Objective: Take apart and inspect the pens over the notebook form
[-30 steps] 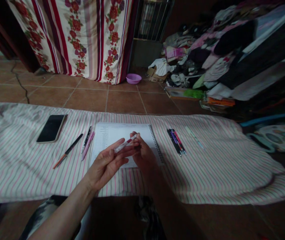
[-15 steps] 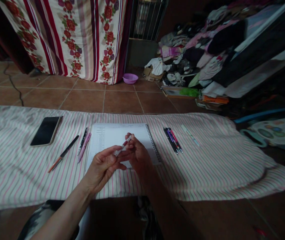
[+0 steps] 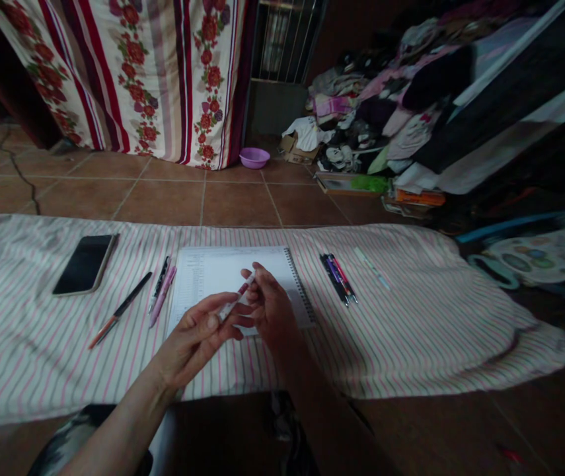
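Observation:
A slim white pen (image 3: 230, 307) with dark red marks is held slantwise between my two hands. My left hand (image 3: 195, 337) pinches its lower end between thumb and fingers. At the upper end, the fingertips of my right hand (image 3: 273, 309) close around the pen. Beneath both hands lies an open spiral notebook (image 3: 223, 264), its coil on the right side; the hands cover part of the page. Left of it rest a purple pen (image 3: 163, 296), a black-and-white patterned pen (image 3: 158, 284) and a black and orange pen (image 3: 119, 311).
A phone (image 3: 85, 264) lies at the left on the striped cloth (image 3: 411, 330). Several pens (image 3: 338, 279) lie together right of the notebook, with a pale pen (image 3: 371, 268) beyond them. On the tiled floor behind are a purple basin (image 3: 255, 157) and heaped clothes (image 3: 361, 112).
More of the white pen shows between my hands, and they are slightly farther apart. The whole view has shifted a little; things on the cloth lie as before.

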Motion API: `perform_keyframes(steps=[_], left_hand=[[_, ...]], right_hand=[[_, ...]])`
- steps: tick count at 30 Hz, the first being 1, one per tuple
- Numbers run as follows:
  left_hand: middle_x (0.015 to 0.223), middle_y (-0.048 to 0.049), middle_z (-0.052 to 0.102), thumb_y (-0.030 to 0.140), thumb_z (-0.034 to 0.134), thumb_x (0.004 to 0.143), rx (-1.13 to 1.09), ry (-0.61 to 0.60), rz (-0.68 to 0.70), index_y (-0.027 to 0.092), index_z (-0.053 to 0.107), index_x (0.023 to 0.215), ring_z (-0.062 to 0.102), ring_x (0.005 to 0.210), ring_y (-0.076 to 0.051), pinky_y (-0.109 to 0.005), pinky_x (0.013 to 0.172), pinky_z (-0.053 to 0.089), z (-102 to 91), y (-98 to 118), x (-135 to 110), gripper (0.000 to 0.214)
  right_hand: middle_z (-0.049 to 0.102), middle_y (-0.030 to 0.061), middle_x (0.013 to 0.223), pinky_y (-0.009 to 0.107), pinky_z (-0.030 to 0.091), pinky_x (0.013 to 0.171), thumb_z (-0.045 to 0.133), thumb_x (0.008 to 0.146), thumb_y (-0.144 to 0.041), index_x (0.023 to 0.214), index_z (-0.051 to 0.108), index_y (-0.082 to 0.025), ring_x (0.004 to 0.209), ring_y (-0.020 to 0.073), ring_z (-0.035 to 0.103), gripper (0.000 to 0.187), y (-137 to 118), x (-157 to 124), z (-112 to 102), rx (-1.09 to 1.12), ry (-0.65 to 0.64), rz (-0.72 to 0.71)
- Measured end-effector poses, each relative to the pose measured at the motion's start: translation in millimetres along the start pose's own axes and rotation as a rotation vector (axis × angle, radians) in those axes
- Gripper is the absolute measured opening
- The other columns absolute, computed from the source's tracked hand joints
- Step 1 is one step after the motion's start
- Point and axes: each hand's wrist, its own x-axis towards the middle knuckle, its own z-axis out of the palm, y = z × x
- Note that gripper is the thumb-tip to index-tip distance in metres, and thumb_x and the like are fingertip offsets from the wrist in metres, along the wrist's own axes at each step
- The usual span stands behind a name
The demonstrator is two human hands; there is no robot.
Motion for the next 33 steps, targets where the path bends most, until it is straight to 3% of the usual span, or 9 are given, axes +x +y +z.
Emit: perform_keyframes(steps=[3, 7, 12, 16, 23, 25, 27, 29, 33], left_hand=[[0.100, -0.0124, 0.069, 0.024, 0.064, 0.079, -0.022, -0.009, 0.009, 0.016, 0.067, 0.104, 0.062, 0.096, -0.021, -0.028, 0.080, 0.046, -3.5, 0.8, -1.2, 0.027], [0.103, -0.0120, 0.068, 0.015, 0.062, 0.078, -0.011, -0.010, -0.030, 0.015, 0.067, 0.105, 0.062, 0.094, -0.020, -0.028, 0.080, 0.045, -5.2, -1.9, -1.4, 0.027], [0.100, -0.0105, 0.069, 0.008, 0.062, 0.077, 0.002, 0.064, -0.049, 0.013, 0.069, 0.101, 0.063, 0.087, -0.016, -0.024, 0.078, 0.046, -4.0, -6.3, 1.2, 0.025], [0.097, -0.0105, 0.070, 0.010, 0.065, 0.075, -0.016, 0.118, -0.025, 0.013, 0.069, 0.099, 0.063, 0.082, -0.014, -0.023, 0.074, 0.046, -2.1, -6.6, 2.5, 0.024], [0.094, -0.0093, 0.070, 0.011, 0.067, 0.074, -0.042, 0.149, -0.010, 0.014, 0.069, 0.099, 0.064, 0.082, -0.015, -0.023, 0.073, 0.047, 1.1, -7.5, 4.7, 0.025], [0.094, -0.0088, 0.070, 0.012, 0.066, 0.075, -0.037, 0.145, 0.001, 0.014, 0.068, 0.101, 0.064, 0.083, -0.014, -0.023, 0.075, 0.046, 2.2, -7.2, 4.9, 0.026], [0.096, -0.0082, 0.069, 0.013, 0.065, 0.076, -0.020, 0.119, 0.020, 0.016, 0.068, 0.102, 0.063, 0.083, -0.014, -0.024, 0.075, 0.045, 3.4, -7.2, 4.3, 0.026], [0.098, -0.0085, 0.068, 0.016, 0.063, 0.078, 0.028, 0.071, 0.038, 0.017, 0.067, 0.102, 0.062, 0.083, -0.016, -0.026, 0.074, 0.045, 5.0, -7.6, 2.8, 0.024], [0.101, -0.0120, 0.066, 0.028, 0.060, 0.082, 0.207, -0.095, 0.044, 0.019, 0.058, 0.120, 0.062, 0.088, -0.022, -0.031, 0.072, 0.042, 9.0, -9.2, -2.1, 0.039]], right_hand=[[0.072, 0.0040, 0.076, 0.013, 0.041, 0.045, 0.067, 0.070, -0.026, 0.093, 0.048, -0.019, 0.049, 0.0045, 0.050, 0.030, 6.4, -0.7, 1.8, -0.083, 0.036, -0.179], [0.073, 0.0026, 0.081, 0.017, 0.043, 0.046, 0.061, 0.076, -0.030, 0.098, 0.041, -0.023, 0.046, 0.0058, 0.050, 0.031, 12.0, -4.9, 3.3, -0.262, 0.029, -0.360], [0.072, 0.0005, 0.086, 0.019, 0.047, 0.050, 0.054, 0.081, -0.028, 0.098, 0.046, -0.024, 0.055, 0.0082, 0.057, 0.019, 13.9, -11.1, 3.2, -0.460, -0.107, -0.467], [0.071, 0.0006, 0.086, 0.019, 0.048, 0.051, 0.055, 0.081, -0.025, 0.105, 0.047, -0.024, 0.056, 0.0089, 0.058, 0.025, 16.3, -11.0, 2.0, -0.520, -0.083, -0.557], [0.067, 0.0017, 0.107, 0.023, 0.052, 0.059, 0.058, 0.076, -0.018, 0.126, 0.040, -0.031, 0.068, 0.0113, 0.063, 0.055, 12.1, -13.3, -0.8, -0.595, -0.087, -0.608], [0.067, 0.0011, 0.105, 0.023, 0.053, 0.063, 0.060, 0.075, -0.018, 0.121, 0.050, -0.032, 0.073, 0.0122, 0.063, 0.049, 8.5, -12.8, -4.1, -0.683, -0.140, -0.590], [0.068, 0.0009, 0.091, 0.024, 0.052, 0.071, 0.064, 0.072, -0.017, 0.101, 0.065, -0.030, 0.076, 0.0135, 0.062, 0.032, 4.9, -11.0, -7.7, -0.763, -0.200, -0.591], [0.067, 0.0008, 0.082, 0.025, 0.052, 0.074, 0.067, 0.069, -0.017, 0.091, 0.070, -0.029, 0.075, 0.0143, 0.061, 0.025, 1.8, -8.4, -10.4, -0.803, -0.231, -0.595], [0.067, 0.0000, 0.076, 0.024, 0.051, 0.064, 0.064, 0.074, -0.026, 0.092, 0.069, -0.028, 0.069, 0.0139, 0.062, 0.019, -2.5, -1.3, -11.9, -0.802, -0.124, -0.591]])
